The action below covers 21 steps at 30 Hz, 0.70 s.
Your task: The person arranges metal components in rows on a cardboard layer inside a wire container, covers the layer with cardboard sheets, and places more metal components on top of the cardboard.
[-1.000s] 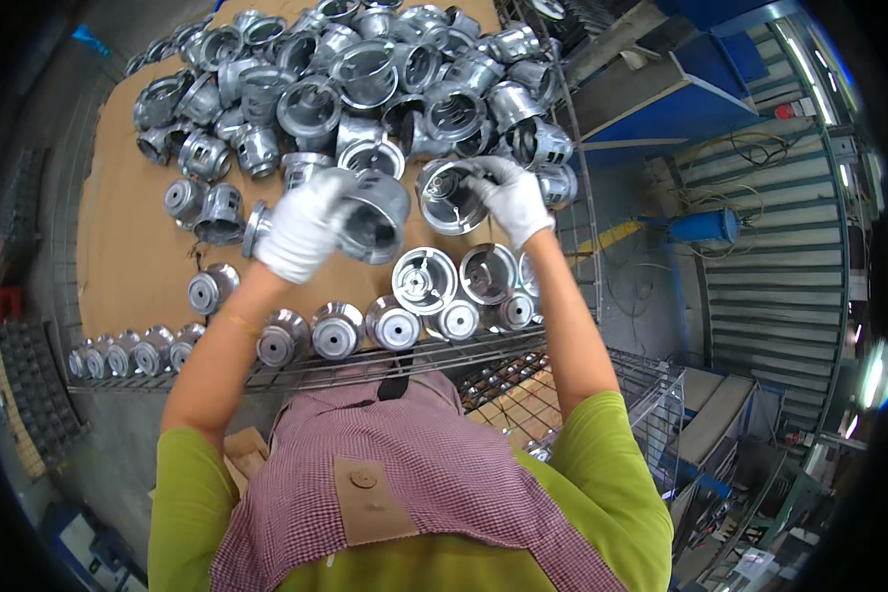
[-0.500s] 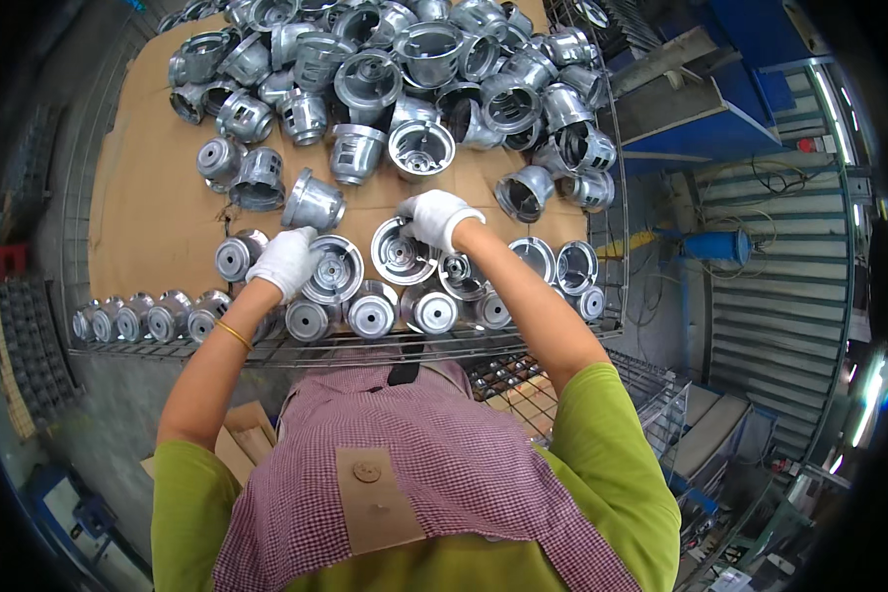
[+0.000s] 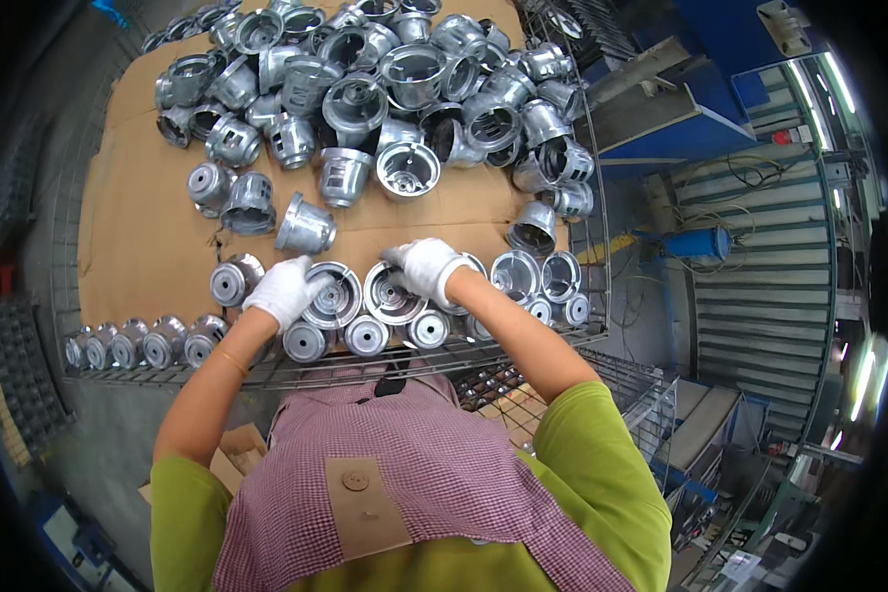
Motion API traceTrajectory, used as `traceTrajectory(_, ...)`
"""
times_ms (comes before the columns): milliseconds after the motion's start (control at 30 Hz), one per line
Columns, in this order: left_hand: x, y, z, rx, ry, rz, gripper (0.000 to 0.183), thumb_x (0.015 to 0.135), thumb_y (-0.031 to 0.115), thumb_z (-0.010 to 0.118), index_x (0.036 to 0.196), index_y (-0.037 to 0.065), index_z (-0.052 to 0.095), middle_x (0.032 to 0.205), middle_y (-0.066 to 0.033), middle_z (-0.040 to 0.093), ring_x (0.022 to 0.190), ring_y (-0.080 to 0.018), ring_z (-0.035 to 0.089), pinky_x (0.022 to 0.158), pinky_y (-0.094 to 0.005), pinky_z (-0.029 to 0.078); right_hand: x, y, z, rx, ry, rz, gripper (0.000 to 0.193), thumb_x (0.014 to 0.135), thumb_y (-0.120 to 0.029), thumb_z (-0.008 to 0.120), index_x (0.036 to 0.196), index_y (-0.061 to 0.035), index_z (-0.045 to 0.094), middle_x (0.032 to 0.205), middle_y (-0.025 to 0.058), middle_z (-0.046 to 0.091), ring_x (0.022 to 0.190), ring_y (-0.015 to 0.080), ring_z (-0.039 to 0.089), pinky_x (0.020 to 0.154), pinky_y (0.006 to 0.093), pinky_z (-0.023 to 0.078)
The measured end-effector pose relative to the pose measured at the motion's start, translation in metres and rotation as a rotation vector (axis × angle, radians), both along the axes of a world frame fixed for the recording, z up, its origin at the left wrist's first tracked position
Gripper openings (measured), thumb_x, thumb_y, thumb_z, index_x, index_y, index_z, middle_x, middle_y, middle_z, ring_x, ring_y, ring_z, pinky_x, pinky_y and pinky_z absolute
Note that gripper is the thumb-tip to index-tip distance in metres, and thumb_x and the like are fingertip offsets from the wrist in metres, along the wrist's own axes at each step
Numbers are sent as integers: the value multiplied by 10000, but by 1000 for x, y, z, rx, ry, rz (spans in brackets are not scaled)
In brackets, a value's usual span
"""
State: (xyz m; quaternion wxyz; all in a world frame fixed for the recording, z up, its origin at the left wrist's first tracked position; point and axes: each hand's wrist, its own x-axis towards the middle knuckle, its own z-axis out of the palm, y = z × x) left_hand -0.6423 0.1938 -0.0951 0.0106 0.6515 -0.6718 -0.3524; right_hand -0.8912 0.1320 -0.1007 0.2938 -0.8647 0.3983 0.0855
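My left hand [image 3: 286,293], in a white glove, grips the left rim of a silvery metal cup-shaped housing [image 3: 335,308] that lies with its open mouth up. Just right of it, my right hand [image 3: 426,268], also gloved, has its fingers curled over the rim of a second housing [image 3: 385,304]. These two housings sit side by side, rims close together, above a front row of housings [image 3: 367,336] whose round ends face me. Left of my left hand lies another housing [image 3: 235,282]. One more housing [image 3: 306,225] is tipped on its side beyond my hands. The fingertips are partly hidden.
A large heap of loose metal housings [image 3: 355,104] covers the far part of the brown cardboard sheet [image 3: 128,212]. A wire-mesh edge [image 3: 587,178] borders it. More housings [image 3: 560,276] stand at the front right. A blue cylinder [image 3: 696,244] is beyond the right side.
The housing in my right hand has come slightly nearer to me, down against the front row and beside the left one. My left hand stays at its housing. The whole view has shifted a little.
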Motion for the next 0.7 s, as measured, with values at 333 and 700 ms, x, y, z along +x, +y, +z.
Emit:
traceTrajectory(333, 11, -41, 10, -358, -297, 180, 536, 766, 536, 638, 998, 52, 630, 985, -176, 634, 930, -332, 612, 795, -439, 491, -159, -53, 54, -128, 510, -795, 515, 738, -299, 696, 1193, -81, 593, 1142, 191, 622, 1056, 338, 592, 883, 413, 476)
traceTrajectory(700, 120, -9, 86, -260, 505, 479, 258, 828, 175, 659, 1023, 6, 660, 943, -105, 680, 867, -168, 630, 794, -315, 499, -189, -63, 16, -434, 642, -617, 376, 826, -97, 477, 1172, -180, 600, 1006, 187, 664, 924, 365, 642, 806, 456, 506)
